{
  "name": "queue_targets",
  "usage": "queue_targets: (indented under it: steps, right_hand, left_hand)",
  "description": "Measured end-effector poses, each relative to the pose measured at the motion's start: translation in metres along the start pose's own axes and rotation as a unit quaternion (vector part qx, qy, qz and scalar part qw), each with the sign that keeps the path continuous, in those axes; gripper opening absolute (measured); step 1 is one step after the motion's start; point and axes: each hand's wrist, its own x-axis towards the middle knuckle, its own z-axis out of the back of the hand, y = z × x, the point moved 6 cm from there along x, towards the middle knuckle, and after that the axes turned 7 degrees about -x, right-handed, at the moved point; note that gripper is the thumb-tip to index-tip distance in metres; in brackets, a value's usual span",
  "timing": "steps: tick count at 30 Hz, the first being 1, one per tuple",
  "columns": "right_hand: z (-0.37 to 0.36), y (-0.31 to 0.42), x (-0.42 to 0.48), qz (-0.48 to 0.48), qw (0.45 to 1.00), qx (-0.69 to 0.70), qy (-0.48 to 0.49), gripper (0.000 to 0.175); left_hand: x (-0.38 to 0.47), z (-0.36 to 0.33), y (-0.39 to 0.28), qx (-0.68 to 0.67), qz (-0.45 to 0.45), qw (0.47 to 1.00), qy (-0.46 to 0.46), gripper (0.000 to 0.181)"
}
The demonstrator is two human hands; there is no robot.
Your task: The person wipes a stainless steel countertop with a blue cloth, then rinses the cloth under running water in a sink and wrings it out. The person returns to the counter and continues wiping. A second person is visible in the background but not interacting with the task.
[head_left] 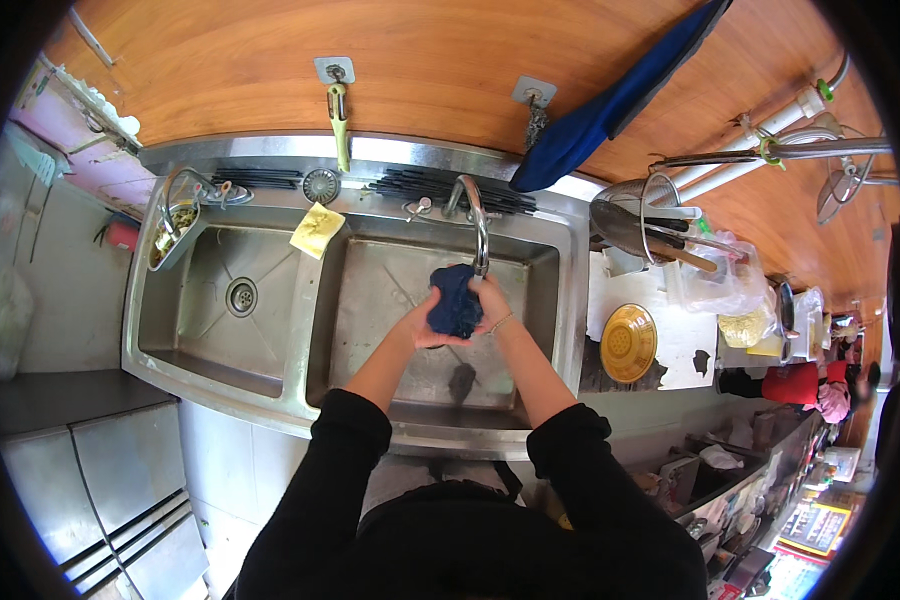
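A dark blue cloth (454,301) is bunched between my two hands, over the right basin (367,352) of a stainless steel double sink. My left hand (425,321) holds it from the left and below. On its right side, my right hand (493,301) grips it close under the spout of the curved chrome faucet (479,225). Whether water is running is hard to tell. A dark patch or object (462,381) shows on the basin floor below the hands. On the divider between the basins lies a yellow sponge cloth (317,230).
Black chopsticks (450,191) and a round drain strainer (320,185) lie along the sink's back ledge. A scrap basket (176,236) sits at the left basin. A green peeler (338,127) and a blue cloth (570,150) hang behind. Right are a yellow plate (628,343) and strainers (656,199). A person (791,382) is farther right.
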Motion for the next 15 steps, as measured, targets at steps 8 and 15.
queue_targets:
  steps: [8, 15]
  right_hand:
    - [0.012, -0.002, -0.018, -0.037, 0.949, 0.237, 0.203, 0.045]
    - [0.014, -0.030, 0.009, -0.065, 0.994, 0.065, -0.061, 0.019]
  left_hand:
    - [0.005, -0.032, 0.028, -0.061, 0.132, 0.989, 0.029, 0.033]
    - [-0.002, -0.021, 0.032, 0.089, 0.113, 0.975, -0.167, 0.024]
